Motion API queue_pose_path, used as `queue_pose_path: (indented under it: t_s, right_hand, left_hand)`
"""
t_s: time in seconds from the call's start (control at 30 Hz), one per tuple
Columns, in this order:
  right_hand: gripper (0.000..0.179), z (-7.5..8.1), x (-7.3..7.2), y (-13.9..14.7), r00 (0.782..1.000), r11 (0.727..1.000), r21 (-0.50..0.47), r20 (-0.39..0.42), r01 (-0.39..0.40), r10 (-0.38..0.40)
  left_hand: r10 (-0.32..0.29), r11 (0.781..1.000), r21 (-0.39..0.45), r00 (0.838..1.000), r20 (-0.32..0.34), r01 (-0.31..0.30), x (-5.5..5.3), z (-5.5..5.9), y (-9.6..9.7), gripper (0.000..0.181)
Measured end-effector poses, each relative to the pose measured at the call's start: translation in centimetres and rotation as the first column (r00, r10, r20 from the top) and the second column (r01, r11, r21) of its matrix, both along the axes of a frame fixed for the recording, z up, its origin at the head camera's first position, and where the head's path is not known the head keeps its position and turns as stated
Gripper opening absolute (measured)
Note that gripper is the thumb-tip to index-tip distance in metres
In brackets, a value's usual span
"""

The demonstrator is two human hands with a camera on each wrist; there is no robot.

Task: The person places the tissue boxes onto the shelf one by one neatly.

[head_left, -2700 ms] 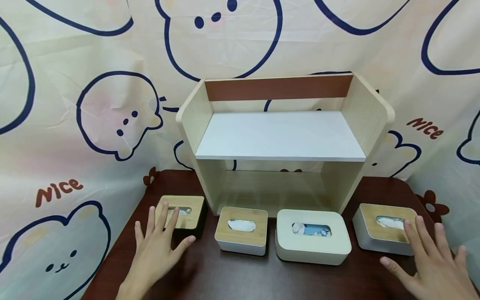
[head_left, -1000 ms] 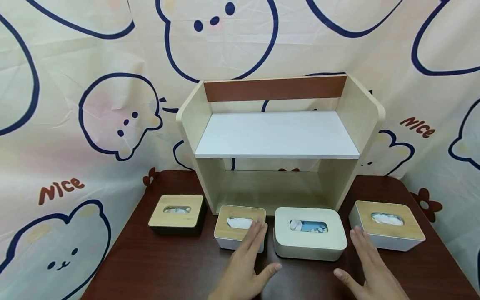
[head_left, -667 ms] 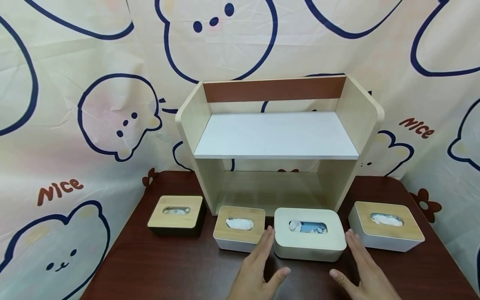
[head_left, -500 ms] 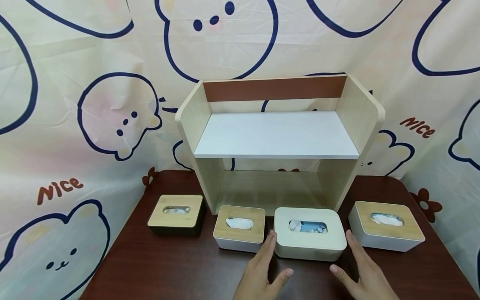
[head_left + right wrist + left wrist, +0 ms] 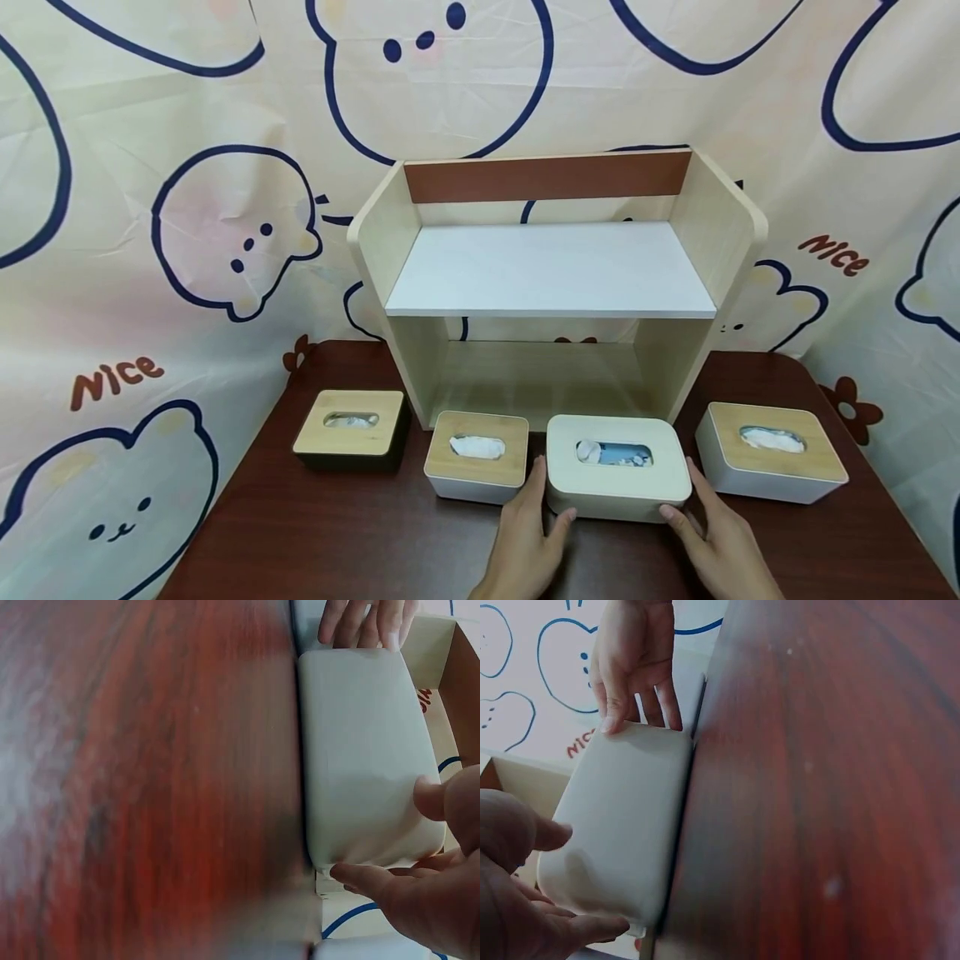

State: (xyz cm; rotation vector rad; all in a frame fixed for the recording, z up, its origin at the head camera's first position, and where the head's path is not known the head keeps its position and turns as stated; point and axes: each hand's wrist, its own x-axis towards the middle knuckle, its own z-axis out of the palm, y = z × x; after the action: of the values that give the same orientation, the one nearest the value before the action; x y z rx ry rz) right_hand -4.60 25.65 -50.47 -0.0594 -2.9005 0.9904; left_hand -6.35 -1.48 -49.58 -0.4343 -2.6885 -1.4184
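A cream-white tissue box (image 5: 618, 493) with an oval slot in its lid sits at the front of the dark wooden table. My left hand (image 5: 522, 537) holds its left end, thumb on the front side and fingers around the end. At the opposite end my right hand (image 5: 722, 543) grips it the same way. Both wrist views show the thumbs pressed on the box's smooth front wall (image 5: 626, 810) and the other fingers bent around its short sides. Whether its base is lifted off the table is hard to tell.
A two-tier shelf (image 5: 551, 271) with a white upper board stands behind. Left of the held box are a black wood-lidded tissue box (image 5: 351, 421) and a white wood-lidded one (image 5: 477, 467). Another wood-lidded box (image 5: 772, 454) is at right. A cartoon-printed cloth (image 5: 225, 225) hangs behind.
From over the far-left and far-right boxes, my hands have come inward to the cream-white tissue box. In the last half second they have taken hold of its ends. The boxes look unmoved.
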Motion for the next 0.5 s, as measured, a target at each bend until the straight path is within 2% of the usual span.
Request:
queue_pose_path:
  t_s: [0.1,0.17,0.4,0.5]
  right_hand:
    - [0.082,-0.1,0.0,-0.1,1.000,1.000,-0.007,-0.024,0.011,-0.011]
    - [0.081,0.0,0.0,-0.2,1.000,1.000,-0.014,-0.013,0.022,-0.022]
    - [0.079,0.5,-0.1,-0.5,0.995,0.992,-0.109,0.075,0.069,-0.061]
    - [0.077,0.7,-0.3,-0.5,0.997,0.994,-0.096,0.045,0.060,-0.056]
  left_hand:
    - [0.022,1.000,-0.009,0.999,-0.047,-0.022,-0.3,-0.2,0.4,0.069]
    - [0.033,0.999,-0.009,0.997,-0.065,-0.034,-0.4,-0.3,0.6,0.066]
    - [0.065,0.998,0.003,0.995,-0.077,-0.065,-0.6,0.0,1.1,0.063]
    - [0.068,0.998,0.012,0.994,-0.086,-0.067,-0.6,0.1,1.2,0.063]
